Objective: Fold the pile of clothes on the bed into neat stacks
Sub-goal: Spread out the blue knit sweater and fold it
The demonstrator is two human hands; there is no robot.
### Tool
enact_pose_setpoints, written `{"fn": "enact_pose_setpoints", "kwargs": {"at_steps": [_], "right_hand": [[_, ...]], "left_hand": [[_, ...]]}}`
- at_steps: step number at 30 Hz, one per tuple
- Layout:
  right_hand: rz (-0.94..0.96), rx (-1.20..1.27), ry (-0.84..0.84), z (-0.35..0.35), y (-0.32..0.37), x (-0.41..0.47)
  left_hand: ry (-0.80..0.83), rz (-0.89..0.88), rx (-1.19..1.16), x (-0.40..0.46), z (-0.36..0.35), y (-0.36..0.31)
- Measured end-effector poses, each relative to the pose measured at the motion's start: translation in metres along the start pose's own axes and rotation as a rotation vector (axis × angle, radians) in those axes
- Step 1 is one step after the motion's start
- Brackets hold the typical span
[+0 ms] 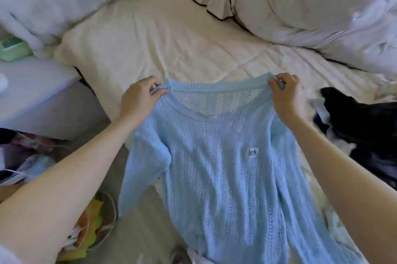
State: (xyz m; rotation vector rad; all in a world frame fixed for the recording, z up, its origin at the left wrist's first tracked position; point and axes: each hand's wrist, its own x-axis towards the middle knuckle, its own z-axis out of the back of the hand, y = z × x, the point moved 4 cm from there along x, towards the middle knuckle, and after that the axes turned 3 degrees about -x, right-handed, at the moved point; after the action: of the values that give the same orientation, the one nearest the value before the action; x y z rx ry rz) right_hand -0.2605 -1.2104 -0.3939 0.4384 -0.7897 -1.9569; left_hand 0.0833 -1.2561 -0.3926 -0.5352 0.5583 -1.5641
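1. One light-blue knit sweater [217, 169], front up, held spread over the near middle of the bed [171, 33].
2. Two hands: left hand [139, 96] grip pinches left shoulder, right hand [284, 94] grip pinches right shoulder.
3. One dark clothes pile [361, 126] at right.
4. Two pillows [300, 5] far.

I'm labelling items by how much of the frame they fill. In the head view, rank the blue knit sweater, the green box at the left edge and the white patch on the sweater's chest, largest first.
1. blue knit sweater, though nearness to the camera enlarges it
2. green box, partly hidden
3. white patch
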Motion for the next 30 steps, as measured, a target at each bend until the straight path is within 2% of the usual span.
{"fn": "enact_pose_setpoints", "kwargs": {"at_steps": [4, 8, 11, 14, 20, 21, 24, 27, 30], "right_hand": [[-0.022, -0.064, 0.068, -0.062, -0.031, 0.046], [-0.078, -0.005, 0.021, -0.090, -0.039, 0.097], [-0.118, -0.043, 0.055, -0.116, -0.058, 0.108], [-0.206, -0.249, 0.144, -0.140, -0.088, 0.090], [0.086, -0.446, 0.106, -0.156, -0.088, 0.049], [0.071, -0.475, 0.098, -0.157, -0.091, 0.049], [-0.147, -0.546, 0.075, -0.150, -0.111, 0.066], [-0.255, -0.379, 0.081, -0.140, -0.120, 0.097], [-0.264, -0.209, 0.046, -0.134, -0.108, 0.132]], "left_hand": [[-0.019, 0.034, 0.056, 0.049, -0.047, 0.034], [-0.059, 0.034, 0.012, 0.101, -0.079, 0.041], [0.024, 0.060, 0.030, 0.106, -0.115, 0.056], [0.145, 0.106, 0.048, 0.087, -0.139, 0.083], [0.090, 0.160, -0.040, 0.068, -0.131, 0.115], [0.075, 0.183, -0.063, 0.063, -0.128, 0.122], [0.082, 0.235, -0.090, 0.053, -0.123, 0.138], [-0.032, 0.209, -0.115, 0.075, -0.110, 0.131], [-0.107, 0.121, -0.120, 0.110, -0.099, 0.114]]}}
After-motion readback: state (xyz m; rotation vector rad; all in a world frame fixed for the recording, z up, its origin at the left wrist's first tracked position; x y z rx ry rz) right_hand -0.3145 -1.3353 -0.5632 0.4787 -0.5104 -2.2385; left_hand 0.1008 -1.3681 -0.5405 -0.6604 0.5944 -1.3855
